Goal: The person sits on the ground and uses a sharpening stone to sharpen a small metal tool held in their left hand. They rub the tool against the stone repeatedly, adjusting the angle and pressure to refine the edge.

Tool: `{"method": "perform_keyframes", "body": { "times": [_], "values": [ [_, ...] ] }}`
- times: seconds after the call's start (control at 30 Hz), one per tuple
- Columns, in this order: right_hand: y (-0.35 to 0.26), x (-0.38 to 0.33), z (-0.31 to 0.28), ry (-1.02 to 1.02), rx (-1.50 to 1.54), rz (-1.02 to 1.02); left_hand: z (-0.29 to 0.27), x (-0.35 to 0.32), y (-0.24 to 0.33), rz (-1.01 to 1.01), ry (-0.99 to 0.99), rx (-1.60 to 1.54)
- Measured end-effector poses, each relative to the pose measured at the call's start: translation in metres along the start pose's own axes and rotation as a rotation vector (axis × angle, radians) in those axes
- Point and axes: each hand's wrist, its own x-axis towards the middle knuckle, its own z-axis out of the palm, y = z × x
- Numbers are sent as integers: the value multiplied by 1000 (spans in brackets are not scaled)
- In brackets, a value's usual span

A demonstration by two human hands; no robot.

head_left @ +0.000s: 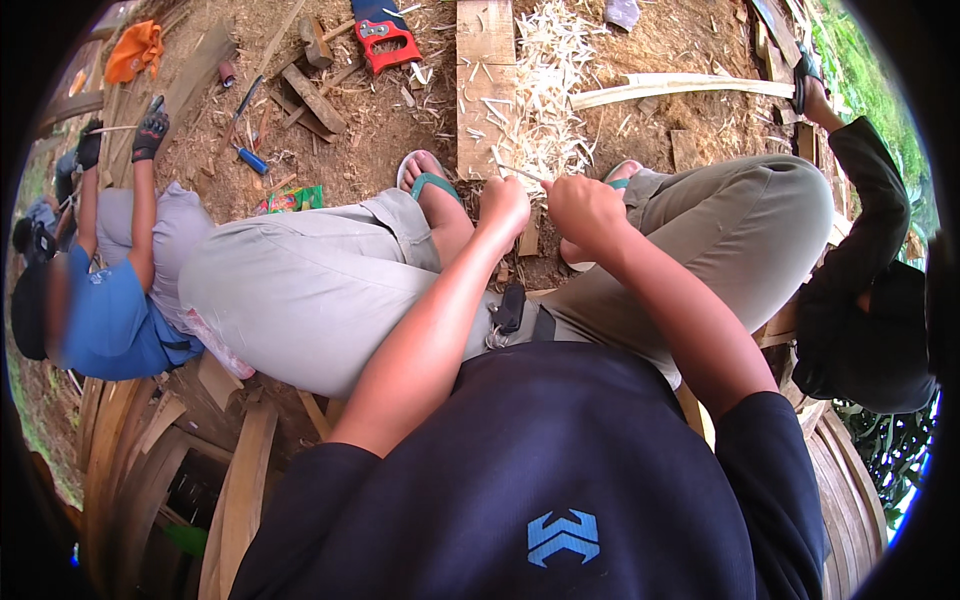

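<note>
- The left hand (505, 208) pinches a thin stick (526, 174).
- The right hand (583, 210) pinches its right end.
- The stick runs between both hands, by the board's (486, 115) near right corner.

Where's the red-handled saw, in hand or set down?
Set down: the saw lies on the ground, apart from the left hand and right hand.

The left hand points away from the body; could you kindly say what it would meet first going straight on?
Past the thin piece, the left hand would probably first meet the wood shavings beside the plank, though depth is unclear.
</note>
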Motion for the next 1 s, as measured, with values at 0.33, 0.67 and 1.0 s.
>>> {"method": "perform_keyframes", "body": {
  "times": [0.33, 0.67, 1.0],
  "values": [
    [-25, 6, -11, -187, 68, 224, 4, -2, -2, 43, 58, 1],
    [-44, 16, 6, -277, 39, 399, 3, -6, 0, 47, 49, 65],
    [-2, 10, 14, -148, 352, 187, -5, -10, 1, 211, 27, -83]
  ]
}}
